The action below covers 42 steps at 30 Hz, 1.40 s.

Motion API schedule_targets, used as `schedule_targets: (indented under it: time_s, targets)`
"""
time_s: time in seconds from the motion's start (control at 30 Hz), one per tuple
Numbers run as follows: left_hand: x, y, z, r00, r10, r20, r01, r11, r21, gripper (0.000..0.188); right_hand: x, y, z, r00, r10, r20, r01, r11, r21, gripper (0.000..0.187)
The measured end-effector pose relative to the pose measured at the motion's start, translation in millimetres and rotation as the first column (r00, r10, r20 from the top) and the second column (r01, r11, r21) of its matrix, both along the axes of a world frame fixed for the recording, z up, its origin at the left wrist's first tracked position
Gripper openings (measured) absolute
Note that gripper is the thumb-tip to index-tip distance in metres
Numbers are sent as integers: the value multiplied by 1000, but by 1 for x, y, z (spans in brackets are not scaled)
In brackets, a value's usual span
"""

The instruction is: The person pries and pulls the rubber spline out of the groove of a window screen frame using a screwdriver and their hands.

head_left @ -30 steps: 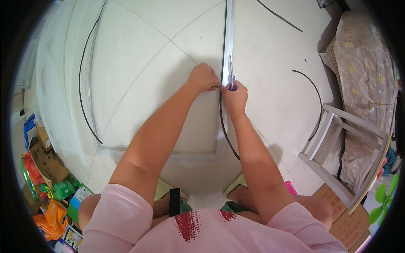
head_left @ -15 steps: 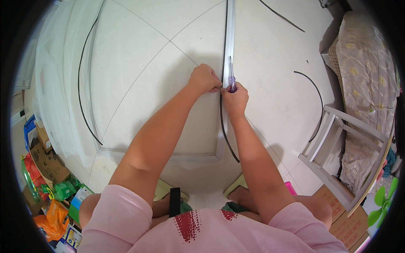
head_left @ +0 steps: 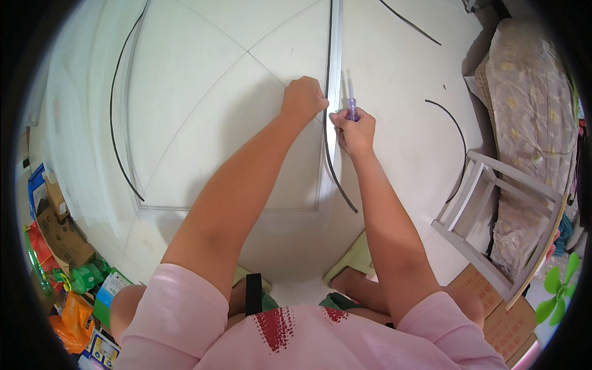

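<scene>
A thin black rubber strip (head_left: 327,139) runs along the right rail of a pale metal frame (head_left: 336,49) lying on the floor; its near end curves off free to the right. My left hand (head_left: 304,98) is closed with its fingertips at the strip on the rail. Just right of the rail, my right hand (head_left: 357,131) grips a screwdriver (head_left: 352,108) with a clear purple handle, its shaft pointing away from me. Its thumb and forefinger are pinched near the rail, apart from the strip.
Another black strip (head_left: 111,117) lies along the frame's left side. Loose black pieces (head_left: 462,139) rest on the floor to the right, near a grey wooden stool (head_left: 475,203) on its side. Cardboard boxes (head_left: 512,324) sit near right; bottles (head_left: 86,277) and bags (head_left: 74,320) crowd the near left.
Both hands have moved a little farther away along the rail. My right hand, with the screwdriver, has shifted right, away from the strip. The strip's free end has swung slightly.
</scene>
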State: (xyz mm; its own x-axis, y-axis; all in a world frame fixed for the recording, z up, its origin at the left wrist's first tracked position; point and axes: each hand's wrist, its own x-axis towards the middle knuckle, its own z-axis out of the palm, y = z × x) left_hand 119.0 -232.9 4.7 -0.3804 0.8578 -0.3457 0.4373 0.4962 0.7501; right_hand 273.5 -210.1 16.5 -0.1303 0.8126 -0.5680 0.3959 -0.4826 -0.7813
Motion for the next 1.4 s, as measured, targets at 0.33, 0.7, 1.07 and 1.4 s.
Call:
schedule_targets:
  time_s: [0.33,0.7,1.07,1.4]
  targets:
    - [25,-55,10,990,-37,134,57,987,-153,26,27,-51,8,986,-168,-12,167,984,-54,13]
    - [41,-74,24,954,-295,-47,291,953,-81,45,54,-83,3,992,-126,31,127,992,-27,13]
    - [29,-71,23,909,-403,-108,394,914,-99,53,46,-111,0,975,-210,71,207,977,43,14]
    - [25,-117,15,806,-395,-441,498,855,144,71,45,-110,3,971,-148,188,138,988,65,11]
